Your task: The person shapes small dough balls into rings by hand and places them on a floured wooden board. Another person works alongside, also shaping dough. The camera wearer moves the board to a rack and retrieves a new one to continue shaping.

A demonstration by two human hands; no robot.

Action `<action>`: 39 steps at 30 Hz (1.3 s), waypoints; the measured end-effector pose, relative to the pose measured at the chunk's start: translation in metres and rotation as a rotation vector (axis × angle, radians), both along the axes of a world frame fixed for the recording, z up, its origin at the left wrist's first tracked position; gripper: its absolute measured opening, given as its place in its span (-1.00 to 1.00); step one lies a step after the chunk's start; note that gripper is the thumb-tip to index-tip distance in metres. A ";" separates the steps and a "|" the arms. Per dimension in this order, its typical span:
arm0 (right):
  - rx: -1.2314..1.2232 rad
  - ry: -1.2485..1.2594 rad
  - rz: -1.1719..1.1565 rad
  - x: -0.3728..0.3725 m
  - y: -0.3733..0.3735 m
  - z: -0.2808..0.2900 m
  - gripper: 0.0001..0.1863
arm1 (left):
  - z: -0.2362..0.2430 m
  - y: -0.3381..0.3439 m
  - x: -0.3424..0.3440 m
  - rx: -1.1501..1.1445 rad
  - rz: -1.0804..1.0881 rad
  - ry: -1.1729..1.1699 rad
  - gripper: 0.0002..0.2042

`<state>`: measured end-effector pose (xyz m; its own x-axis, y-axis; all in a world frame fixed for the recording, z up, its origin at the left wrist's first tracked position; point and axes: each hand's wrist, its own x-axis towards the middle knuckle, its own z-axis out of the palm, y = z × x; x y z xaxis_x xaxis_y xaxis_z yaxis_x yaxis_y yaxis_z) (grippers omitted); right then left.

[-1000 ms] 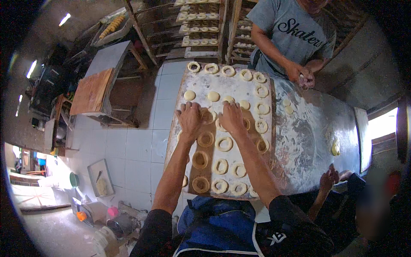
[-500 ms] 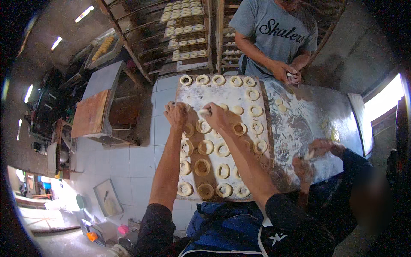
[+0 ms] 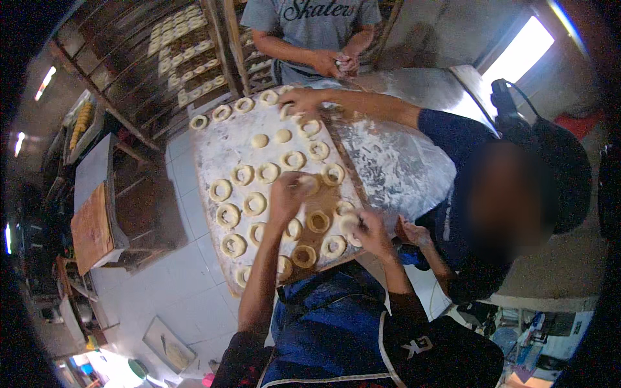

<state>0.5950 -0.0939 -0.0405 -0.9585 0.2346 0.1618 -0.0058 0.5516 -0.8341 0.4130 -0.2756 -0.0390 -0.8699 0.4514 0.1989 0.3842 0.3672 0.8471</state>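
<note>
Rows of pale dough rings (image 3: pixel 233 245) lie on a floured board (image 3: pixel 223 149) in front of me. My left hand (image 3: pixel 286 196) is over the middle of the board, fingers curled at a pale piece of dough (image 3: pixel 309 185) that looks lifted above its neighbours. To the right, my right hand (image 3: pixel 376 234) is at the board's near right edge. Its fingers are blurred beside another pale dough piece (image 3: pixel 349 224), and their grip on it is unclear. Two flat dough rounds (image 3: pixel 260 140) lie farther back.
At my right a co-worker's arm (image 3: pixel 381 107) reaches across to the board's far right corner. Another person in a grey shirt (image 3: pixel 307 35) stands beyond, hands together. A floured metal worktop (image 3: pixel 394 158) adjoins the board. Trays of rings fill a rack (image 3: pixel 187 58) at the far left.
My view has turned, so the board sits farther left and tilted. Both my hands have come nearer, the right one to the near right edge. The co-worker's arm now stretches over the board.
</note>
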 end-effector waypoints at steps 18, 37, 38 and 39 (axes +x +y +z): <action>0.335 -0.170 -0.398 -0.038 0.133 -0.069 -0.51 | -0.133 0.219 0.010 -0.348 -0.355 0.330 -0.54; -0.385 -0.033 0.026 -0.051 0.032 -0.024 -0.30 | -0.030 0.066 0.065 0.604 -0.201 -0.550 -0.69; -0.319 -0.014 0.117 -0.052 0.032 -0.023 -0.28 | -0.028 0.061 0.067 0.618 -0.220 -0.630 -0.64; -0.252 0.005 0.208 -0.052 0.031 -0.024 -0.26 | -0.026 0.058 0.070 0.706 -0.223 -0.693 -0.64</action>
